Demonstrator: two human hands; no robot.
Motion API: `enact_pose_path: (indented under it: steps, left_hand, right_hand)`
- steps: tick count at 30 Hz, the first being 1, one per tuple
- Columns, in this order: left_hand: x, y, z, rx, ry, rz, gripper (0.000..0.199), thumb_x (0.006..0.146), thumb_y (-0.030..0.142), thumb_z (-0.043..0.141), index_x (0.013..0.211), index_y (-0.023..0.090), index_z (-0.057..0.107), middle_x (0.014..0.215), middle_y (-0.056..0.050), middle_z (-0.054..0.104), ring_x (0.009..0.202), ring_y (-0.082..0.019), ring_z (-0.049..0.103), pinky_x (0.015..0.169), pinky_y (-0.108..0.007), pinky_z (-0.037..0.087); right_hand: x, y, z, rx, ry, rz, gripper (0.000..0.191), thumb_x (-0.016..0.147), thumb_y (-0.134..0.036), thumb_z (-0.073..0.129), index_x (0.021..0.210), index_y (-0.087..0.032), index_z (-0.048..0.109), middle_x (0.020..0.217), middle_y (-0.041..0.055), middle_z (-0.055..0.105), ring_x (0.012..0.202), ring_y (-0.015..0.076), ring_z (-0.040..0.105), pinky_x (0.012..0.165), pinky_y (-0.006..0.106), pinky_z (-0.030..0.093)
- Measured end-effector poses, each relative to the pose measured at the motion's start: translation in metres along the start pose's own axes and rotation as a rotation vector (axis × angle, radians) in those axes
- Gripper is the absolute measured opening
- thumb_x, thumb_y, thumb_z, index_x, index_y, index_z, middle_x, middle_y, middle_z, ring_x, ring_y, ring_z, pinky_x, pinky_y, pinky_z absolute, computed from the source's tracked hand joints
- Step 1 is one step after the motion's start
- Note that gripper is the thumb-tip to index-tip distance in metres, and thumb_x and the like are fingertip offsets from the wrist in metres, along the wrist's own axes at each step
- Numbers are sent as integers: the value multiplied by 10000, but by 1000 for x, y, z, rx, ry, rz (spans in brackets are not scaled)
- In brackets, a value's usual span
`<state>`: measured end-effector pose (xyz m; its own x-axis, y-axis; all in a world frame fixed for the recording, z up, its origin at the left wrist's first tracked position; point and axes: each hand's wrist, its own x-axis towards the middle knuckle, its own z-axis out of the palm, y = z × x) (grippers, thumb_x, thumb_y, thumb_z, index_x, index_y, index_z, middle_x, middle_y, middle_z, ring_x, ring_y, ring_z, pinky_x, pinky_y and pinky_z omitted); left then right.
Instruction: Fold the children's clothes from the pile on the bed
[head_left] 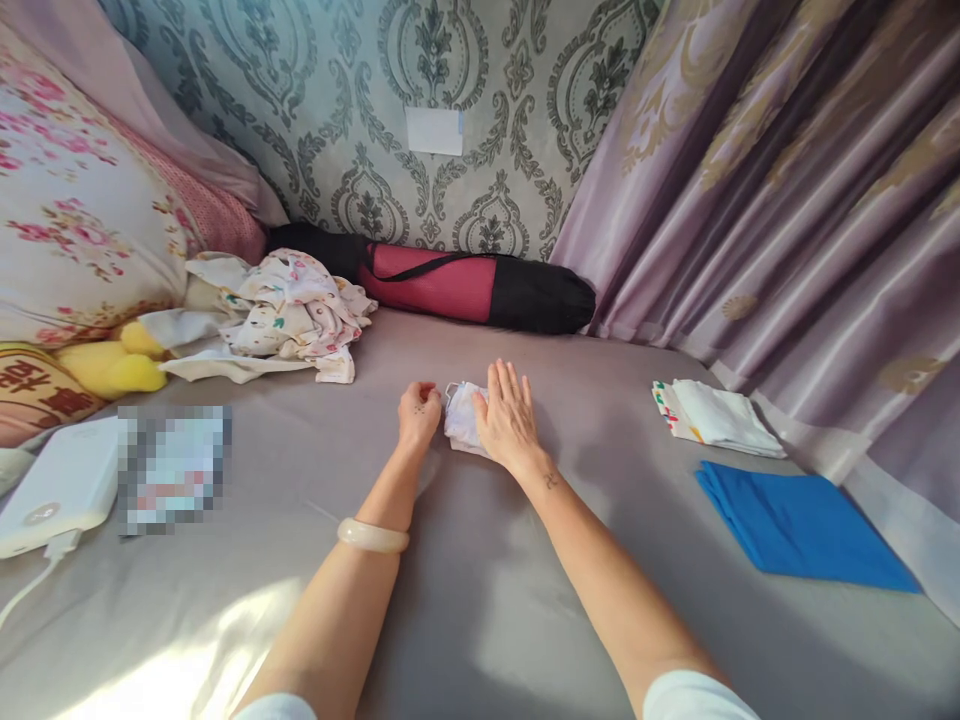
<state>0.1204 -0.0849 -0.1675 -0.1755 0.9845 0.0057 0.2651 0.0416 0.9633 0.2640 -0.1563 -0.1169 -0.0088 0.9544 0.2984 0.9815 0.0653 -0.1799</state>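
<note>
A small folded whitish-lavender cloth (461, 418) with a thin loop at its upper left corner lies on the grey bed sheet (450, 560). Flat on its right part rests my right hand (510, 415), fingers stretched out and covering some of it. My left hand (420, 412) is just left of the cloth, apart from it, with the fingers curled in; nothing shows in them. A pale bangle (373, 536) circles my left forearm.
Folded white cloth (724, 415) and a folded blue cloth (806, 525) lie at right. Crumpled patterned clothes (292, 305), a yellow plush (112, 365) and a white power bank (71, 485) with a cable are left. A black-and-red long bag (435, 283) lies along the wall.
</note>
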Motion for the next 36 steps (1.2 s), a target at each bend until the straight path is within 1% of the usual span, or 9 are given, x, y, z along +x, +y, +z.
enact_pose_path:
  steps: [7,13,16,19,24,27,30,33,36]
  left_hand:
    - [-2,0,-1,-34,19,-15,315,783,262,532,1062,160,638,927,-97,711,853,-201,672,774,-333,537]
    - [0,1,-1,-34,17,-26,312,771,245,519,1051,161,631,925,-98,713,832,-193,671,751,-320,536]
    - [0,1,0,-52,25,-38,304,763,234,509,1034,162,627,912,-94,713,810,-185,669,730,-307,535]
    - [-1,3,-1,-88,39,-53,290,757,231,497,1009,158,623,904,-93,709,772,-177,666,705,-299,534]
    - [-3,6,-5,-165,80,-72,266,739,223,481,958,157,616,867,-89,696,724,-168,655,689,-298,535]
    - [-2,7,-5,-190,87,-79,253,726,221,486,936,165,615,847,-78,691,731,-166,658,695,-294,538]
    - [0,5,-3,-195,76,-78,269,722,225,488,950,164,616,849,-75,691,724,-165,658,697,-295,534]
    - [1,4,-2,-181,63,-66,289,731,233,482,974,159,620,866,-81,697,724,-169,653,703,-305,524]
    - [-1,6,-3,-70,55,-51,283,745,238,490,982,167,629,878,-85,704,762,-189,652,737,-321,510]
  right_hand:
    - [-13,-2,24,7,-187,25,618,1009,-396,289,1470,8,366,1548,205,325,1457,284,255,1202,409,131]
    - [3,8,0,229,-343,85,632,1027,-409,132,1494,-34,337,1566,171,305,1466,230,244,1194,396,176]
    - [7,1,-9,222,-195,94,649,1024,-419,121,1504,-21,303,1583,175,256,1480,245,195,1200,436,144]
    - [2,-15,-3,125,3,-18,648,1016,-411,227,1514,1,257,1604,182,167,1497,269,97,1208,465,78]
    - [-12,-32,28,93,-181,-134,627,989,-355,331,1473,44,337,1561,220,277,1473,295,206,1202,426,161]
    - [-12,-29,35,111,-211,-130,639,985,-360,342,1476,50,325,1563,226,268,1475,310,192,1204,438,153]
    - [-4,-24,28,206,-265,-123,623,984,-380,349,1473,5,353,1565,206,281,1477,299,190,1199,445,172]
    - [8,-14,13,429,-332,-84,550,990,-383,331,1454,-102,416,1532,136,390,1433,228,326,1169,379,274]
    - [16,2,-3,611,-238,67,493,976,-340,357,1419,-152,463,1463,97,498,1350,182,458,1124,324,350]
